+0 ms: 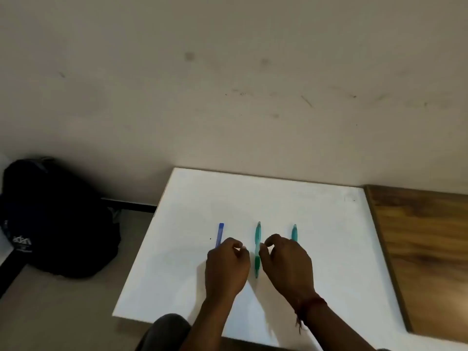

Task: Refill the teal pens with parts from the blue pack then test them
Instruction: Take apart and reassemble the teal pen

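Observation:
A slim blue pack [220, 234] lies lengthwise on the white board [316, 224]. Its near end is hidden under my left hand [226, 266], whose fingers are curled above it; whether they grip it is hidden. One teal pen [257, 249] with a darker green grip lies between my two hands, untouched. A second teal pen [294, 232] lies further right, its lower part covered by my right hand [286, 264]. That hand hovers with loosely curled fingers and holds nothing I can see. A red thread is tied round its wrist.
The white board rests on a surface next to a brown wooden top [425, 249] at the right. A dark backpack [55, 219] sits on the floor at the left. A bare wall rises behind the board.

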